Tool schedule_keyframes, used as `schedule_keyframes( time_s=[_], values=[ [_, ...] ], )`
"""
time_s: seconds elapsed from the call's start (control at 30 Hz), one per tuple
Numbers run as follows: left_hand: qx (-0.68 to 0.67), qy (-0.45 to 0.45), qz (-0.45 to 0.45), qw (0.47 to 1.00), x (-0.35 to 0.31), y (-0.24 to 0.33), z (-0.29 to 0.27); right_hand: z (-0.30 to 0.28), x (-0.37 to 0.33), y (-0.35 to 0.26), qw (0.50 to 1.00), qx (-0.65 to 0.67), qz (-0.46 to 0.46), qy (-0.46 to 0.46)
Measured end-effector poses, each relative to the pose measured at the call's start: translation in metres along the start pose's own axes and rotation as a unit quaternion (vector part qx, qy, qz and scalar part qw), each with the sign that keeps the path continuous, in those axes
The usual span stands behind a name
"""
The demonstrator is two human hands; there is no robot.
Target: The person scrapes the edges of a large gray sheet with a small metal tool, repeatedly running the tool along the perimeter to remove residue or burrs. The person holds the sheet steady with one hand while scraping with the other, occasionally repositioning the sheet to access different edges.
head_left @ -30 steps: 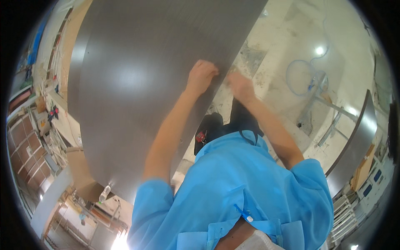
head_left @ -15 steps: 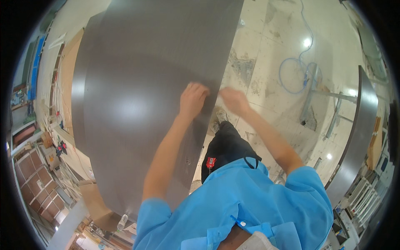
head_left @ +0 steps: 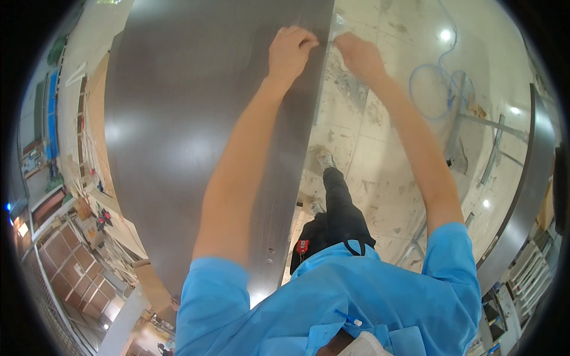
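A large dark grey-brown panel (head_left: 184, 160) lies flat on my left, with small holes near its close end. Over its far right part is my left hand (head_left: 291, 52), fingers curled in a pinch close to the long edge. Just past that edge, above the floor, my right hand (head_left: 360, 56) faces it with its fingers bent together. A small gap separates the two hands. Whatever the fingers hold, if anything, is too small to make out.
A blue hose (head_left: 428, 113) lies coiled on the stained tile floor (head_left: 380, 160) to the right, near a metal frame (head_left: 493, 157). Another dark panel (head_left: 522, 184) stands at the far right. Boards and clutter line the left side.
Both hands have moved farther away from me along the panel's right edge, arms more stretched out. My legs have shifted in a step, and the view has moved along the panel.
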State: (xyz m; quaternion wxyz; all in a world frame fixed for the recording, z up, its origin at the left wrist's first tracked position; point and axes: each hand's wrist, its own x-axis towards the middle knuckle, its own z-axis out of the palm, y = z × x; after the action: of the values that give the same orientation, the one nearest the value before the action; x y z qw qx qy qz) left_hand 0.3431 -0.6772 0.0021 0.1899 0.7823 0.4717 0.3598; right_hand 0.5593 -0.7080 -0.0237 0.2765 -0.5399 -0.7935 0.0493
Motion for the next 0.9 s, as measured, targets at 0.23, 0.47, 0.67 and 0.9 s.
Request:
schedule_keyframes(
  time_s=[0.23, 0.47, 0.67, 0.9],
  values=[
    [-0.010, 0.012, -0.014, 1.000, -0.056, 0.016, -0.019, 0.000, -0.039, -0.037, 1.000, 0.008, -0.008, -0.019],
    [-0.022, 0.015, -0.046, 0.999, -0.118, 0.033, -0.041, -0.004, -0.080, -0.078, 0.998, -0.002, -0.022, -0.062],
    [-0.048, 0.011, -0.029, 0.998, -0.187, 0.046, -0.065, -0.010, -0.129, -0.129, 0.997, -0.003, -0.038, -0.062],
    [-0.024, 0.002, -0.020, 1.000, -0.288, 0.071, -0.100, -0.017, -0.214, -0.205, 0.987, 0.037, 0.013, -0.155]
  ],
)
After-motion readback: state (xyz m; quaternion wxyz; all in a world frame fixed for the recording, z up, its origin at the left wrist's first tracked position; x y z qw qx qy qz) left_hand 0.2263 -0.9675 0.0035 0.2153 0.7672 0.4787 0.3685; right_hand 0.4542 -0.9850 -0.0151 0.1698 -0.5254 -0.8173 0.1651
